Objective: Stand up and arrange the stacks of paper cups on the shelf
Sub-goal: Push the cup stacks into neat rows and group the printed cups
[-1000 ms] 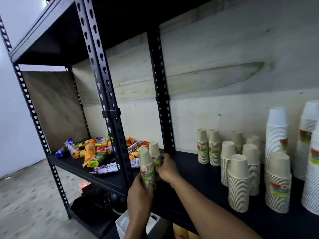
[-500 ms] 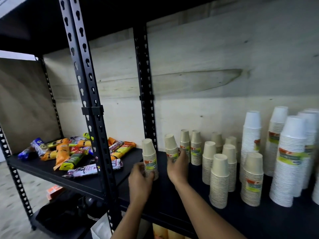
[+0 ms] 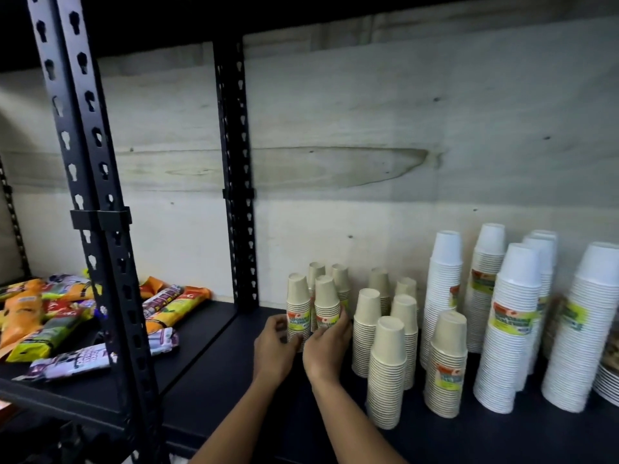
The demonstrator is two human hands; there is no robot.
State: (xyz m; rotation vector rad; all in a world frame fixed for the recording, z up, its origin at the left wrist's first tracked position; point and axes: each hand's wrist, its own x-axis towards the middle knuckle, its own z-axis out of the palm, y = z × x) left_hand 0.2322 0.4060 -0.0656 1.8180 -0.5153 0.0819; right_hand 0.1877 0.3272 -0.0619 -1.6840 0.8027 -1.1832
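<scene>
In the head view, the person reaches onto the dark shelf (image 3: pixel 214 380), and everything can be placed from its rear upright post (image 3: pixel 236 182). Just right of the post's foot, the left hand (image 3: pixel 273 351) has its fingers (image 3: pixel 277 324) curled round the base of a short tan cup stack (image 3: pixel 297 304). The right hand (image 3: pixel 326 351) wraps its fingers (image 3: pixel 342 321) round the neighbouring stack (image 3: pixel 326 304). Both stacks are upright, and they touch or nearly touch each other. Two more short stacks (image 3: pixel 340 277) stand close behind them, toward the wall. Farther right of the post are the taller tan stacks (image 3: pixel 387 370), and beyond those the tall white stacks (image 3: pixel 512 323). Snack packets (image 3: pixel 50 316) lie in a heap left of the post, in the next bay. The step looks like seating this pair in a tidy cluster. The main risk is that both grips sit low, so a sideways nudge could lean the unsupported tops over. A stack could then tip, or its upper cups could slide off. Pushing back too hard could knock over the two stacks behind. The right forearm also passes close to the front tan stack, so a careless pull back could brush it and start a run of falls among the cups.
</scene>
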